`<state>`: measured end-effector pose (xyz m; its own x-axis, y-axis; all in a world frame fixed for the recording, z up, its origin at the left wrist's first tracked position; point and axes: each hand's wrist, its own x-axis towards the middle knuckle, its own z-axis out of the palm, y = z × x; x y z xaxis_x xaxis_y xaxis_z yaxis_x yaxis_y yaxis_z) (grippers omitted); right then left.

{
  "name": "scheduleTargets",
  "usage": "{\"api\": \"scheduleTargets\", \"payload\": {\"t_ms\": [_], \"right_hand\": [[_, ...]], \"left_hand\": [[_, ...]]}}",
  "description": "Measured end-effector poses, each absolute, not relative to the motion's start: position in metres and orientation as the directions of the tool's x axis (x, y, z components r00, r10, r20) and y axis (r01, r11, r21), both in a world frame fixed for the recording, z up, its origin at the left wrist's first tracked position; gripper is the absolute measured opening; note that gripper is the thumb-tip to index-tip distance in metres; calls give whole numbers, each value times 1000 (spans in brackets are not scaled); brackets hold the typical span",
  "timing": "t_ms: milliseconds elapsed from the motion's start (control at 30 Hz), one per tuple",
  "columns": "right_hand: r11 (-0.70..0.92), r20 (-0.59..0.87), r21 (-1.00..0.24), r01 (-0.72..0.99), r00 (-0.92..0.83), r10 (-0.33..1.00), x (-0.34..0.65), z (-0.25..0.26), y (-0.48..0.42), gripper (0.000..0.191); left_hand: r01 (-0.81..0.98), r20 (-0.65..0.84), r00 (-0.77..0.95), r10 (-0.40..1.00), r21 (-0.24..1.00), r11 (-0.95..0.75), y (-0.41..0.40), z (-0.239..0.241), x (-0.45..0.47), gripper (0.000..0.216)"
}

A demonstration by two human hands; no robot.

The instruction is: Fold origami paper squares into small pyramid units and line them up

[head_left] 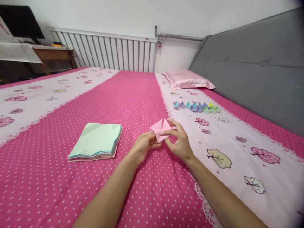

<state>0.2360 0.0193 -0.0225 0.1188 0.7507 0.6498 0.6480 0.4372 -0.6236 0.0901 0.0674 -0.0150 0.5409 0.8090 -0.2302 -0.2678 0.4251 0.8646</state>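
Observation:
Between my two hands is a pink folded origami paper [156,127], held just above the bed, with pointed flaps standing up along its top. My left hand [144,145] pinches its lower left side, thumb on the near face. On the right side, my right hand [180,141] grips it with the fingers over the front and along the edge. To the left lies a stack of square coloured paper [97,139], pale green on top. Beyond my right hand, several small folded paper pieces [197,107] in blue, purple, green and yellow stand in rows.
A pink polka-dot bedspread [133,95] with pale printed bands covers the bed. A pink pillow [187,79] lies by the grey headboard [251,60] at the right. Behind are a white radiator [106,50] and, far left, a monitor [20,22] on a desk.

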Motion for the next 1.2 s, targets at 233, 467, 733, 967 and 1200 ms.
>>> {"api": "scheduleTargets", "payload": {"t_ms": [233,467,733,967,1200], "right_hand": [[463,660,-621,633,103,744,235,-17,17,15],[448,607,-745,494,225,762,231,-22,21,11],[252,242,-968,9,303,922,231,-28,25,44],[252,268,-963,94,235,934,229,-27,22,22],[255,289,-952,172,222,931,229,-26,20,14]], "left_hand": [[-332,-170,595,785,838,433,65,-12,86,23],[-282,-101,519,849,917,282,64,-18,89,23],[-290,-121,486,865,912,290,64,-19,89,27],[-207,-90,433,897,959,196,62,-17,88,28],[-139,-36,406,913,985,101,62,-16,88,26]]}}
